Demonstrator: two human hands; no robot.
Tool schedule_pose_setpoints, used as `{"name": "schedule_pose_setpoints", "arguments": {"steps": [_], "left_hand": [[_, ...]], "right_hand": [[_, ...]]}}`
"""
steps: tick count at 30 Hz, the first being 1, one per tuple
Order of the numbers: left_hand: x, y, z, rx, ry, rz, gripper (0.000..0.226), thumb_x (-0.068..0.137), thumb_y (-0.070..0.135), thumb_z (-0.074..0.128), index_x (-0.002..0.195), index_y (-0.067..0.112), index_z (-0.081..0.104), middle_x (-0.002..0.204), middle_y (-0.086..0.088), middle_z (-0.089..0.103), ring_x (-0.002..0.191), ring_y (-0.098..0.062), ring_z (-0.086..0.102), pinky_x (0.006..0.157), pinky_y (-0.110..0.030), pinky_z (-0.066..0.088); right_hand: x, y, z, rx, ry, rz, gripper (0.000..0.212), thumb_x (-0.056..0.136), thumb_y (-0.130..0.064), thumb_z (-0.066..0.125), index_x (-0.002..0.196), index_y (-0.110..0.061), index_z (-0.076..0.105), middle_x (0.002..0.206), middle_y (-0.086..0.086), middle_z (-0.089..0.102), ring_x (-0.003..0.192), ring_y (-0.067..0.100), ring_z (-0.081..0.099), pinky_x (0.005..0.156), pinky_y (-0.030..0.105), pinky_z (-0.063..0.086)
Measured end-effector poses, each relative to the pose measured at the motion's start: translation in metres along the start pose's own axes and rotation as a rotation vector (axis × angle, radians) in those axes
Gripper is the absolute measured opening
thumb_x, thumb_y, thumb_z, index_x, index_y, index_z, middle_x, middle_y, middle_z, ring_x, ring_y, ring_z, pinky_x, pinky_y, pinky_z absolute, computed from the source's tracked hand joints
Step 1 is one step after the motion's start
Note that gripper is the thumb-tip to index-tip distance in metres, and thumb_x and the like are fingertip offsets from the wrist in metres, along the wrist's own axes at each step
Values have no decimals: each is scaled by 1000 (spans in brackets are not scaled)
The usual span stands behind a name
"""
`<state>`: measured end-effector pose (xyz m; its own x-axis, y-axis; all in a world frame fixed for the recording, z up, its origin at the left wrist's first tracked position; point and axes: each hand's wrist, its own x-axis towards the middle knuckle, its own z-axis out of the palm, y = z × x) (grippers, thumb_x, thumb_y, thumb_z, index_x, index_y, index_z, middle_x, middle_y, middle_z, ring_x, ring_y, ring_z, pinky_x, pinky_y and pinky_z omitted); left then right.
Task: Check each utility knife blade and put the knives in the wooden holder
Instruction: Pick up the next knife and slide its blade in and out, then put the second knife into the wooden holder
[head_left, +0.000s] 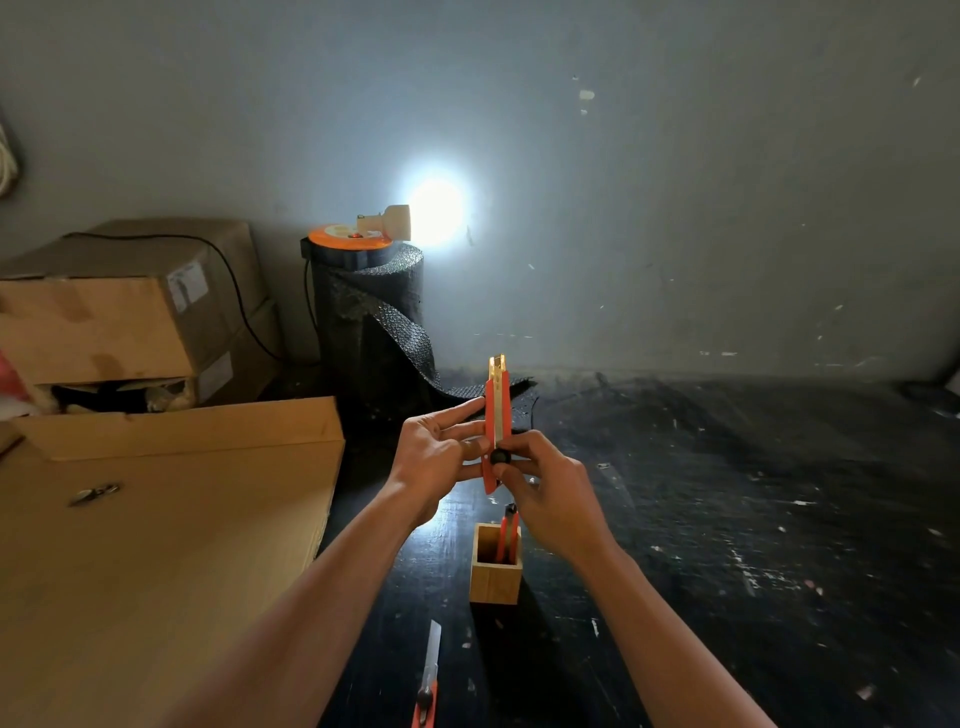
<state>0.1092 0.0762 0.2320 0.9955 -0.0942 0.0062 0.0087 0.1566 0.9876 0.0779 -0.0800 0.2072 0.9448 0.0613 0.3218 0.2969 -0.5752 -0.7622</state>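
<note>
I hold an orange utility knife (493, 415) upright in front of me, its blade tip sticking out at the top. My left hand (436, 452) grips its body from the left, and my right hand (545, 493) holds its lower part with the thumb on the black slider knob. Below them stands the square wooden holder (495, 577) with one orange knife (508, 535) standing in it. A third orange knife (428, 680) lies on the dark table near the front edge, its blade extended.
A large flat cardboard sheet (156, 545) covers the left side, with stacked cardboard boxes (130, 312) behind it. A roll of black bubble wrap (369, 322) carries a cable reel and a glaring lamp (434, 213). The dark table (753, 493) extends to the right.
</note>
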Motion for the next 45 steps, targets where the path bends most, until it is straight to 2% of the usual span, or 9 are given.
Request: {"name": "schedule_pose_setpoints", "arguments": {"steps": [10, 14, 17, 20, 24, 30, 36, 41, 45], "left_hand": [[4, -7, -1, -24, -6, -50, 47, 89, -14, 65, 130, 8, 67, 101, -8, 81, 88, -25, 80, 65, -37, 65], [8, -12, -3, -46, -16, -75, 48, 88, -17, 64, 130, 7, 66, 98, -7, 82, 88, -25, 80, 64, -37, 64], [9, -23, -5, -36, -39, -84, 50, 87, -19, 63, 130, 7, 65, 99, -9, 82, 89, -28, 80, 65, -38, 64], [15, -38, -7, -32, -65, -105, 54, 87, -21, 61, 132, 8, 64, 105, -14, 80, 92, -33, 79, 73, -45, 65], [26, -62, -10, -34, -60, -130, 50, 89, -12, 67, 133, 9, 62, 108, -16, 79, 94, -33, 79, 76, -43, 65], [46, -116, -20, 101, 100, -213, 42, 90, -17, 60, 128, -1, 64, 109, -21, 76, 92, -28, 77, 79, -36, 65], [56, -173, -31, 508, 32, -303, 75, 78, -5, 78, 146, 14, 52, 136, -10, 64, 123, -27, 63, 95, -40, 59], [62, -198, -28, 589, -44, -398, 92, 73, 1, 87, 152, 17, 43, 148, -8, 54, 130, -26, 57, 88, -29, 52], [65, -211, -23, 603, -54, -403, 89, 76, 4, 84, 153, 18, 42, 150, -3, 54, 126, -19, 59, 93, -29, 49]], "right_hand": [[4, 13, 5, 53, -6, 15, 26, 94, -22, 68, 119, -19, 61, 107, -16, 64, 95, -2, 61, 69, 0, 46], [9, 20, 6, 238, 8, 78, 27, 93, -27, 70, 115, -34, 57, 105, -18, 70, 93, 3, 71, 82, 21, 58], [19, 28, 6, 313, 15, 128, 30, 94, -33, 68, 122, -28, 59, 103, -13, 73, 94, 8, 74, 86, 34, 61], [32, 38, 6, 261, -12, 109, 39, 93, -36, 69, 127, -19, 62, 105, -9, 74, 95, 10, 73, 83, 35, 63], [44, 53, 11, 294, -26, 116, 22, 92, -28, 72, 110, -17, 68, 94, 0, 77, 85, 15, 76, 74, 37, 64], [54, 90, 36, 277, -64, 247, 19, 87, -20, 77, 100, -11, 67, 85, 6, 76, 75, 17, 75, 71, 40, 64], [62, 128, 61, 92, -108, 308, 16, 89, -24, 75, 97, -16, 64, 87, -1, 71, 78, 13, 71, 68, 29, 61], [59, 154, 81, 4, -114, 354, 21, 86, -41, 75, 91, -23, 66, 86, -7, 74, 80, 11, 72, 72, 40, 62], [49, 164, 94, -104, -137, 380, 25, 88, -47, 71, 91, -23, 67, 88, -7, 76, 79, 14, 71, 67, 34, 58]]}}
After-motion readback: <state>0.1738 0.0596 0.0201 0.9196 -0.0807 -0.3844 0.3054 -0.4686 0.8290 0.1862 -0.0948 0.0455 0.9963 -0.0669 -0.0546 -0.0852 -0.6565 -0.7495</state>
